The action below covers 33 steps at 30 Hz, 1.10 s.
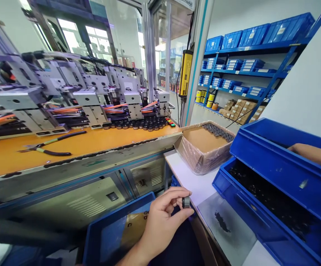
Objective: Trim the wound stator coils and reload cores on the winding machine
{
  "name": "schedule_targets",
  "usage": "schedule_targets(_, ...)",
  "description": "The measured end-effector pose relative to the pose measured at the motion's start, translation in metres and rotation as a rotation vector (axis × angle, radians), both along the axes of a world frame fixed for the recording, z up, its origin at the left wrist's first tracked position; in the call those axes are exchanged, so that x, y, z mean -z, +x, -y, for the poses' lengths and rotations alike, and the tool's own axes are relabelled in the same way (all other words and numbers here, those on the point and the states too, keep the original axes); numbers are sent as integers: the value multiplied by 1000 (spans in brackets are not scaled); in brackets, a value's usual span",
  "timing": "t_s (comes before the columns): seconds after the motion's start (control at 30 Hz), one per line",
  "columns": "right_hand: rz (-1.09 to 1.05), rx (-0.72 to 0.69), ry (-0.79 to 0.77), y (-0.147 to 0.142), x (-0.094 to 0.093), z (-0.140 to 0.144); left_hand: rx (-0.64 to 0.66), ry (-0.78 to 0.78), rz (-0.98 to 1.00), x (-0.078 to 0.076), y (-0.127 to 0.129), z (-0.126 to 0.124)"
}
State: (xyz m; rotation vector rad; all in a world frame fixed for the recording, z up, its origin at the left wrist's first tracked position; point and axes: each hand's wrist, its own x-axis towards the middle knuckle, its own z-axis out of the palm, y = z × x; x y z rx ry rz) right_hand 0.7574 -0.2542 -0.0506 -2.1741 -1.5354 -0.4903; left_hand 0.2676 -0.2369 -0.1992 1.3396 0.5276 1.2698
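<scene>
The left hand [160, 218] pinches a small dark metal ring [186, 202] between thumb and fingertips at six o'clock, best gripped by its rim, while the right hand, in the upper blue plastic bin [274, 159] at three o'clock, is hidden, so I cannot tell its state.

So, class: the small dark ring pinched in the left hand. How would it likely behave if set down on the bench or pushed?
The ring looks round and short, so on edge it would probably roll. It seems rigid, likely metal, keeping its shape in the left hand. Its sheen suggests it may be slippery.
</scene>
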Motion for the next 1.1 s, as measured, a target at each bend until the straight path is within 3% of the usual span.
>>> schedule_targets(0.13, 38, 12, -136, -20, -20, -5, -37, -16, -15, -3, -6, -1)
schedule_targets(0.2, 127, -4, -28, -52, -21, -1, -61, -28, -52, -5, -6, -2)
schedule_targets(0.27, 229, -153, 165, -98, -14, 7, -63, -53, -84, -7, -5, -3)
schedule_targets(0.37, 173, -570, 373, -180, 16, 19, -27, -112, -94, -9, 1, -3)
schedule_targets(0.47, -54, -885, 332, -246, 60, 27, 16, -148, -72, -11, 8, -2)
schedule_targets(0.53, -177, -1022, 310, -270, 86, 30, 31, -145, -61, -12, 13, -1)
schedule_targets(0.67, -179, -1123, 321, -282, 111, 33, 66, -114, -50, -9, 22, 2)
schedule_targets(0.9, -170, -1144, 328, -274, 113, 30, 86, -52, -64, -8, 40, 4)
schedule_targets(1.1, -166, -1116, 335, -272, 114, 30, 68, -7, -61, -9, 38, 7)
